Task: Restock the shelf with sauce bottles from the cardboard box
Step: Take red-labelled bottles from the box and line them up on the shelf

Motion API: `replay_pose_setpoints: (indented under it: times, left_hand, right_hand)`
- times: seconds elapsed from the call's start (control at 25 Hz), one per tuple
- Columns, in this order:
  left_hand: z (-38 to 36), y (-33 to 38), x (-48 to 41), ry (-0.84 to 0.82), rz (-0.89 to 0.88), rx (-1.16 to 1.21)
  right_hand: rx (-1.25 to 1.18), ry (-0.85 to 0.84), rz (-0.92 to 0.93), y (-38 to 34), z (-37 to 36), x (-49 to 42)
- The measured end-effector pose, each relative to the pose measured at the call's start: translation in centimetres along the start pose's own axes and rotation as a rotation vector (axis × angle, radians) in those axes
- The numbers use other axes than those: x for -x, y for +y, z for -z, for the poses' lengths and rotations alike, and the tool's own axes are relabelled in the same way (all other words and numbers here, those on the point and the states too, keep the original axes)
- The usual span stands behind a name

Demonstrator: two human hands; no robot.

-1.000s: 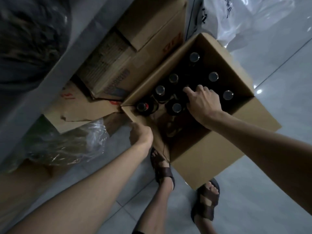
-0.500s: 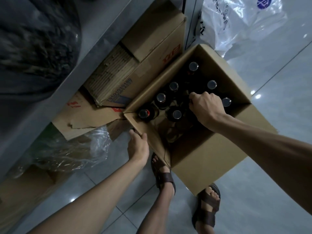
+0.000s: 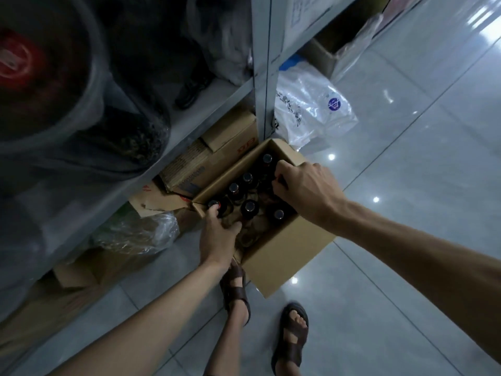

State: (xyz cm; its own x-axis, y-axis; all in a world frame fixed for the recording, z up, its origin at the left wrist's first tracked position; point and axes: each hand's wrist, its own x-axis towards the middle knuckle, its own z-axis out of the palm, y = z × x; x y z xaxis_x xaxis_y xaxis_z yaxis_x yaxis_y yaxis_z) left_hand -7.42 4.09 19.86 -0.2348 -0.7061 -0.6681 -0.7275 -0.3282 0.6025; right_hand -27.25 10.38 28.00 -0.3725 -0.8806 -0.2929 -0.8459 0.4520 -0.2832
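An open corrugated cardboard box [image 3: 282,248] sits on glossy grey floor tiles [image 3: 406,240], its far corner tucked against the metal shelf [image 3: 260,77] upright. Inside stand dark glass sauce bottles [image 3: 249,207] with round caps, packed toward the shelf side, leaving the near part of the box free. The left hand [image 3: 217,237] reaches over the box's near-left corner, fingers curled about the neck of the corner bottle [image 3: 214,205]. The right hand [image 3: 303,185] is closed over a bottle at the far-right edge, hiding it. Crinkled clear plastic bags [image 3: 311,109] lie beside the box.
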Motion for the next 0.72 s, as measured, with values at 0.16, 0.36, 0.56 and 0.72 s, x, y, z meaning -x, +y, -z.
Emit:
replay_pose_setpoints:
  times: [0.16, 0.36, 0.56, 0.72]
  left_hand:
    - [2.5, 7.2, 8.6, -0.077, -0.212, -0.063]
    - [9.5, 14.7, 21.6, -0.076, -0.435, 0.033]
    - [17.9, 21.6, 34.9, 0.051, -0.658, 0.186]
    - [25.2, 25.6, 44.2, 0.188, -0.823, 0.286]
  right_hand:
    - [-0.023, -0.002, 0.121, -4.4, 11.5, 5.4]
    - [-0.206, 0.05, 0.255, -11.3, 28.2, 13.0]
    - [-0.352, 0.187, 0.341, -19.2, 44.1, 19.0]
    - [-0.436, 0.3, 0.425, -26.9, 55.2, 24.5]
